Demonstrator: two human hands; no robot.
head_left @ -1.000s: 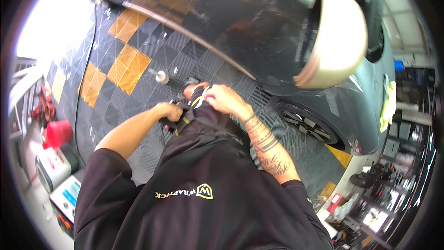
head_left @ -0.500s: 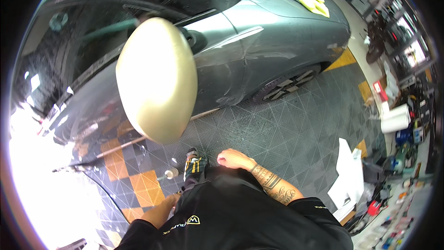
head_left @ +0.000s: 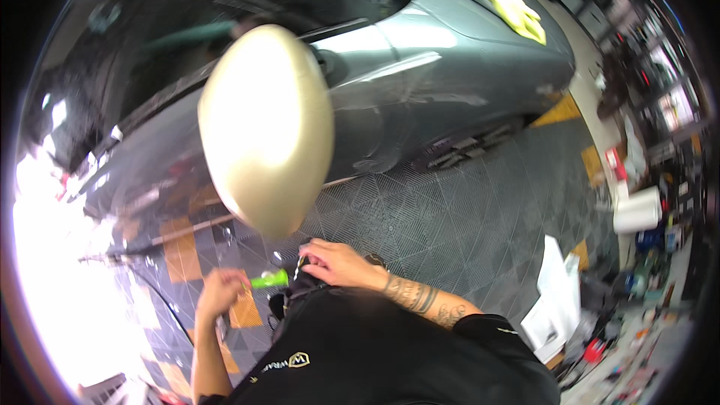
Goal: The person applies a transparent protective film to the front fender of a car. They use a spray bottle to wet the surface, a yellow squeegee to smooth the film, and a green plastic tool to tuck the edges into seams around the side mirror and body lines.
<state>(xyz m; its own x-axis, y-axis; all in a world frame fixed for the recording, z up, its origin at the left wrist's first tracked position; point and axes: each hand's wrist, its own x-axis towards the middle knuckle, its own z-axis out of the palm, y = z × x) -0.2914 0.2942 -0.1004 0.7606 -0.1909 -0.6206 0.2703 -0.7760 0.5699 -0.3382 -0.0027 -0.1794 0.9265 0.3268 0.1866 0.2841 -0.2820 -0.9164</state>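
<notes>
My left hand (head_left: 222, 290) is closed around one end of a short bright green tool (head_left: 268, 279), whose blade or handle type is too blurred to name. My right hand (head_left: 328, 262) is beside it in front of my waist, its fingers curled at a dark pouch-like item; whatever it pinches cannot be made out. Just beyond both hands, the pale gold side mirror (head_left: 266, 131) juts out from a dark grey car (head_left: 420, 82). Neither hand touches the mirror.
A yellow cloth (head_left: 514, 11) lies on the car's hood. White sheet material (head_left: 553, 300) and a white roll (head_left: 637, 210) are at the right, near cluttered shelves. A dark hose or cable (head_left: 165, 306) crosses the tiled floor (head_left: 480, 210) at the left.
My left hand has come up and forward from my hip, now with the green tool in it. My right hand has moved left toward it, fingers curling. My view has shifted slightly.
</notes>
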